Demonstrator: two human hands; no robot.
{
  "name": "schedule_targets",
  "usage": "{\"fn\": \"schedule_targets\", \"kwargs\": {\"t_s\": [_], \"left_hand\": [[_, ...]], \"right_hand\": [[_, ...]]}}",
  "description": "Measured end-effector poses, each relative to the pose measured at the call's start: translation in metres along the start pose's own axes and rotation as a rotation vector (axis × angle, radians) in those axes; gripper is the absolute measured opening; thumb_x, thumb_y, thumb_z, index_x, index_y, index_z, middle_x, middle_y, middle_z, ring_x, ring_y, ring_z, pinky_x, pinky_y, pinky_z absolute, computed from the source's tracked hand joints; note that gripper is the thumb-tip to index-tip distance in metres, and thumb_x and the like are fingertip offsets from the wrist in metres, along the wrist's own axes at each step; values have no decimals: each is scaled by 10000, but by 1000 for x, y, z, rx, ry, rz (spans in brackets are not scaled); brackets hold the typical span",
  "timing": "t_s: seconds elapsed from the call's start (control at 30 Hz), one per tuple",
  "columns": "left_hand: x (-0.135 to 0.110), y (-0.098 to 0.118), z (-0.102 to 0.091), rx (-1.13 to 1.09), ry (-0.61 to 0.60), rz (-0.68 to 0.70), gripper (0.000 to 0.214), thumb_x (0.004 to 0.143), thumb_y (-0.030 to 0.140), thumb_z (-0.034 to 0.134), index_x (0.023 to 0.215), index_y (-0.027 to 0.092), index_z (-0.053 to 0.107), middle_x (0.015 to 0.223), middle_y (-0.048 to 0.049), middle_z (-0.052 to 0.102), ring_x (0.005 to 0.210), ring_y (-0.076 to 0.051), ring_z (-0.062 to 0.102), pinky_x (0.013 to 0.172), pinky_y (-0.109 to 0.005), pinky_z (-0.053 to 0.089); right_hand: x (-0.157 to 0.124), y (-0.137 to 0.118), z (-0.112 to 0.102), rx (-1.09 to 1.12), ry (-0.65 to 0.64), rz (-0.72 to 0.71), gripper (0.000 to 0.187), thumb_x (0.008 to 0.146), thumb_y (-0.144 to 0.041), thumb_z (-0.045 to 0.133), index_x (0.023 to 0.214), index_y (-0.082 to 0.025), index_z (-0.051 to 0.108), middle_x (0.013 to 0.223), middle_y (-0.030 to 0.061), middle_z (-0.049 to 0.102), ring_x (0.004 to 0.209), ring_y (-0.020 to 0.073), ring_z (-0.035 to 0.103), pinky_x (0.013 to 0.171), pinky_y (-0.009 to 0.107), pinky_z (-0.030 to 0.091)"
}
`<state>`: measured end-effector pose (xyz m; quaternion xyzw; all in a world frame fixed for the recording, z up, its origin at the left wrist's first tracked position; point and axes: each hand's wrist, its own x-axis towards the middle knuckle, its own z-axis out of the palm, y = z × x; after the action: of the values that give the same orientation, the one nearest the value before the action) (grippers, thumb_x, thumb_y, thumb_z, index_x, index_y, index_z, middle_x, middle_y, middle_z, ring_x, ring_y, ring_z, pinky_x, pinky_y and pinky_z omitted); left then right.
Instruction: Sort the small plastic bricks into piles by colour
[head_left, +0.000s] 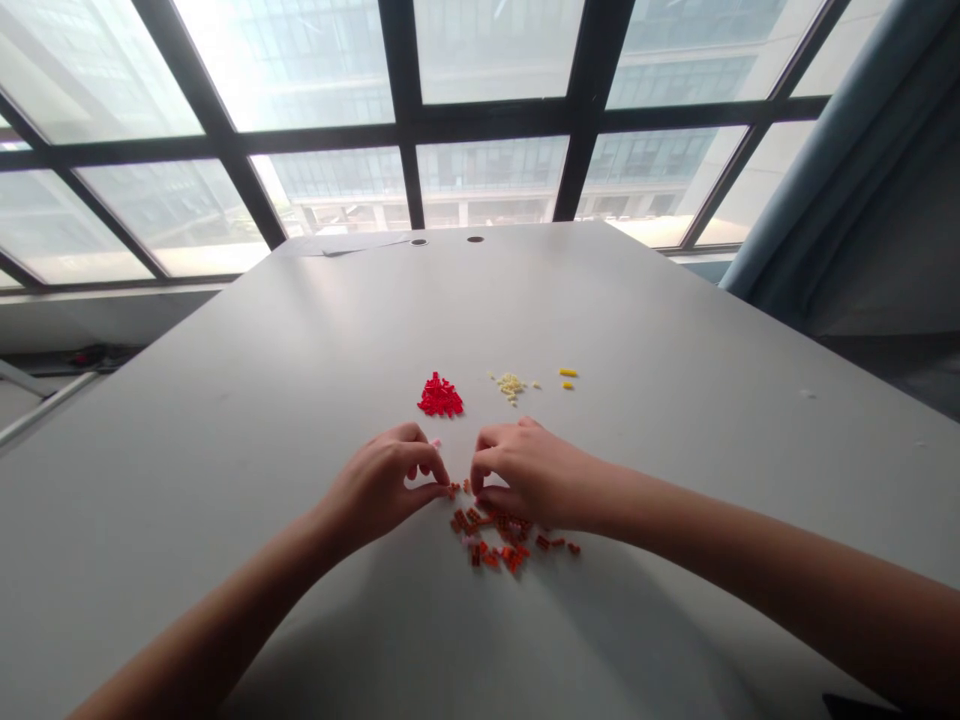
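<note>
Both hands rest on a grey table (300,400) over a scatter of small orange and brown bricks (499,540). My left hand (386,485) is pinched, thumb and forefinger closed on a tiny orange piece at its tips. My right hand (525,470) is curled with its fingertips pressed together just beside the left fingertips; whatever it holds is too small to name. Beyond the hands lie a pile of red bricks (440,397), a small heap of cream bricks (511,385) and two yellow bricks (568,375).
A sheet of paper (345,243) lies at the table's far edge near two cable holes (475,239). Large windows with dark frames stand behind the table. A blue curtain (847,170) hangs at the right.
</note>
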<state>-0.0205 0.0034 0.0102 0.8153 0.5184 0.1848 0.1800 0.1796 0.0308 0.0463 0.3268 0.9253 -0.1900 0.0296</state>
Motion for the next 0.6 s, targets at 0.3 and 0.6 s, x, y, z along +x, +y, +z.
{"fn": "schedule_targets", "kwargs": {"t_s": [0.3, 0.6], "left_hand": [[-2, 4, 3, 12, 72, 8, 91, 742, 201, 695, 801, 259, 734, 793, -1, 592, 656, -104, 560, 654, -234, 443], [2, -6, -19, -31, 249, -29, 107, 778, 281, 639, 765, 210, 717, 701, -2, 602, 603, -105, 550, 616, -227, 453]], "right_hand": [[0, 0, 2, -44, -38, 17, 120, 805, -198, 598, 859, -191, 705, 966, 65, 633, 853, 184, 585, 818, 315, 350], [20, 9, 1, 5, 199, 45, 118, 840, -224, 607, 891, -170, 698, 942, 85, 627, 793, 177, 582, 762, 305, 384]]}}
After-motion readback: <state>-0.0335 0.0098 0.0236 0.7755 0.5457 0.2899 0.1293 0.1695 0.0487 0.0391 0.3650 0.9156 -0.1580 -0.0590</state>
